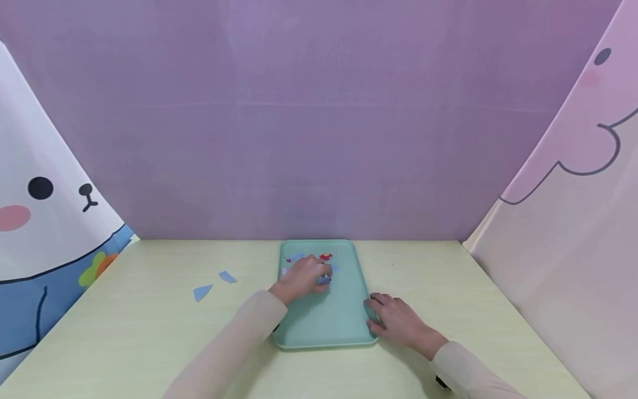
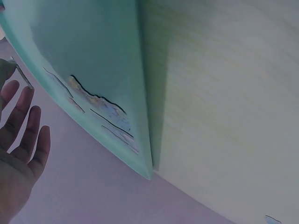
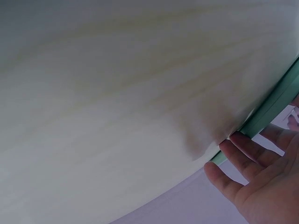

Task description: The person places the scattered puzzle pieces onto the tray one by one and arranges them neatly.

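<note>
One piece (image 1: 324,281) pinched in the left hand (image 1: 301,277) over the tray (image 1: 324,324); right hand (image 1: 397,320) spread along its edge (image 1: 364,281).

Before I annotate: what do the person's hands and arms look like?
Left hand and right hand bare: no gloves or rings visible. Left sleeve and right sleeve plain pale beige, ending near the wrists. A small black piece shows under the right sleeve; too little visible to identify. No cables visible.
</note>
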Available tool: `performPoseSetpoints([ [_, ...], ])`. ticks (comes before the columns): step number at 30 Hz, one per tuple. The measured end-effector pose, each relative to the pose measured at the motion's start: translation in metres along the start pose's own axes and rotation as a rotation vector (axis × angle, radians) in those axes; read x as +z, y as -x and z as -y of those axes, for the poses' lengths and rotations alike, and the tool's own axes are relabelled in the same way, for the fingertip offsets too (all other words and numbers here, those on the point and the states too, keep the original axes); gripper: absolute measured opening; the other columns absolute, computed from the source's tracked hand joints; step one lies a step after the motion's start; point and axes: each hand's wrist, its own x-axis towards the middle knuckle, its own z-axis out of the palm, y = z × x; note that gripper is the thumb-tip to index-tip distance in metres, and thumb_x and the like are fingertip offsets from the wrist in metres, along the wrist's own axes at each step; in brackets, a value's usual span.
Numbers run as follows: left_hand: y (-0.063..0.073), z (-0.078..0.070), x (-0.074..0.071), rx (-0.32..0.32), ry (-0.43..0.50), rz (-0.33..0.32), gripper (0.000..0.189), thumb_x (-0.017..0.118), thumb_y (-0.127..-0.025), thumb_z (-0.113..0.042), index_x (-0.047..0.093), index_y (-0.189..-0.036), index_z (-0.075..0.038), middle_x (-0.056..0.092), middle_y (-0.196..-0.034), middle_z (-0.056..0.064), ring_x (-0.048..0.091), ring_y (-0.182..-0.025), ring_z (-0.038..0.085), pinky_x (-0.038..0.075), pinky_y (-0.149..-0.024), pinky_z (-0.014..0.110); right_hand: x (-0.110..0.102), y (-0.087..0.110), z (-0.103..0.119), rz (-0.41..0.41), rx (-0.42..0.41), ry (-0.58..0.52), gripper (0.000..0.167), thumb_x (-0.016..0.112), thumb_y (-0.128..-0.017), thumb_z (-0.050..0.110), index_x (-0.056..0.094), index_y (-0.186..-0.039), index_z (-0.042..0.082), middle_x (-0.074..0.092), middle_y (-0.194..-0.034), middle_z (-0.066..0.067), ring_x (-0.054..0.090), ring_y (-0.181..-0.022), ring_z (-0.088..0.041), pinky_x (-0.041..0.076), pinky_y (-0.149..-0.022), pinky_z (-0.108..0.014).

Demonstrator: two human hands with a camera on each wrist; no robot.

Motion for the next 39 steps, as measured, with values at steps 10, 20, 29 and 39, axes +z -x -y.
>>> performPoseSetpoints([
  [10,-0.013,-0.003,0.001,-0.052,-0.005,0.037,0.020,0.073,-0.076,-0.029,0.069,-0.093,-0.018,0.068,-0.088,-0.005,0.058,-0.079,0.015,0.048,-0.066,0.025,-0.003,0.000,0.002,0.008,0.007,-0.012,0.040,0.058,-0.085,0.028,0.056,-0.117,0.004,0.056,-0.119,-0.017,0.054,-0.110,-0.032,0.046,-0.085,-0.047],
  [20,-0.020,-0.006,0.009,-0.073,-0.076,0.076,0.019,0.072,-0.076,-0.031,0.069,-0.093,-0.021,0.068,-0.090,-0.008,0.060,-0.081,0.016,0.049,-0.064,0.027,-0.004,-0.001,0.002,0.011,0.010,-0.010,0.041,0.059,-0.085,0.028,0.057,-0.117,0.004,0.056,-0.118,-0.017,0.054,-0.110,-0.032,0.046,-0.085,-0.047],
  [29,-0.022,-0.013,0.008,-0.092,-0.128,0.105,0.021,0.071,-0.077,-0.034,0.069,-0.093,-0.022,0.067,-0.092,-0.005,0.061,-0.085,0.017,0.051,-0.070,0.032,-0.003,-0.001,0.002,0.006,0.009,-0.005,0.041,0.059,-0.085,0.029,0.057,-0.117,0.004,0.056,-0.118,-0.017,0.054,-0.109,-0.032,0.046,-0.084,-0.047],
  [39,-0.021,-0.013,0.010,-0.131,-0.104,0.152,0.023,0.071,-0.077,-0.036,0.069,-0.095,-0.022,0.067,-0.095,-0.004,0.060,-0.087,0.015,0.050,-0.074,0.035,-0.002,-0.001,0.001,0.008,0.010,-0.007,0.041,0.059,-0.085,0.029,0.057,-0.117,0.004,0.056,-0.119,-0.017,0.054,-0.110,-0.032,0.046,-0.085,-0.047],
])
